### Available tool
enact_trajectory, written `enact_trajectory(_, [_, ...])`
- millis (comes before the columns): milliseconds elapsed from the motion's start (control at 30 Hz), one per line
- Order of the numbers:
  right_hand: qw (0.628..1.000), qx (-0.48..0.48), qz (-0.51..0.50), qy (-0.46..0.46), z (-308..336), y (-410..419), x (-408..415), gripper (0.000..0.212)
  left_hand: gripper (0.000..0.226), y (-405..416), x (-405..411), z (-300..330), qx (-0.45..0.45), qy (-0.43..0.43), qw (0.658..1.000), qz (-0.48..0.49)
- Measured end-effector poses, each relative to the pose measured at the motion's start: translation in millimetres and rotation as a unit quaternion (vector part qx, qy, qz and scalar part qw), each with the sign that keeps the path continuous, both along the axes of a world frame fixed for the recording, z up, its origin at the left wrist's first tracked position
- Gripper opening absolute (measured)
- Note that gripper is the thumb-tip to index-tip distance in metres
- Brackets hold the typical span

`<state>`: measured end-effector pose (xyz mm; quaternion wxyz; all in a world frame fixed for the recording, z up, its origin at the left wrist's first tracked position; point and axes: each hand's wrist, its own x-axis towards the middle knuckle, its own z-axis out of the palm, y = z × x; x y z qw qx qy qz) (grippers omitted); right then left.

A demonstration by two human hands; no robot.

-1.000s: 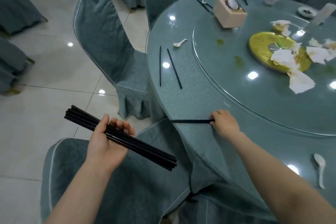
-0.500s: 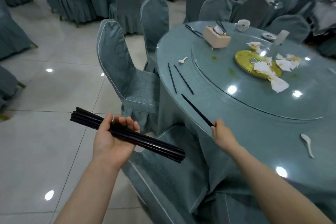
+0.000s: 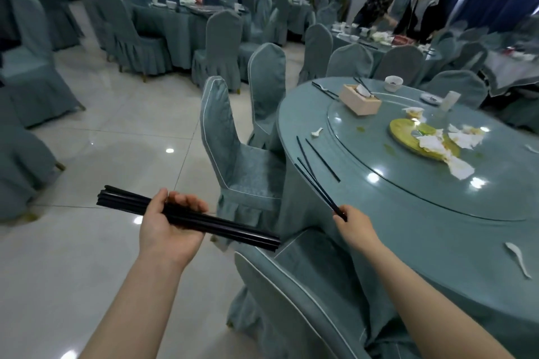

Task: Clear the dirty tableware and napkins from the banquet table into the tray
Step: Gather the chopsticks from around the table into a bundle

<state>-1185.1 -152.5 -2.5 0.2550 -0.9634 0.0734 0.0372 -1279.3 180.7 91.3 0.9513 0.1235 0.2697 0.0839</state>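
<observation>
My left hand grips a bundle of several black chopsticks over the floor, left of the round banquet table. My right hand pinches the near end of a pair of black chopsticks, lifted over the table's edge and pointing away. Another pair of chopsticks lies on the cloth further along. Crumpled napkins cover a gold plate on the glass turntable. White spoons lie near me and beside the turntable.
A tissue box, a cup, a small dish and more chopsticks sit at the far side. Covered chairs ring the table; one chair back is just below my arms. Two people work at a table behind.
My right hand has lifted the chopsticks off the table edge and swung them to point away. The view has tilted up, showing the hall. My left hand keeps its bundle.
</observation>
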Motion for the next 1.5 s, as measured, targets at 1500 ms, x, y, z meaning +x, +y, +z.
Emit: enact_trajectory(1500, [0.968, -0.122, -0.191, 0.107, -113.7, 0.2, 317.4, 0.040, 0.051, 45.3, 376.4, -88.5, 0.085, 0.132, 0.979, -0.133])
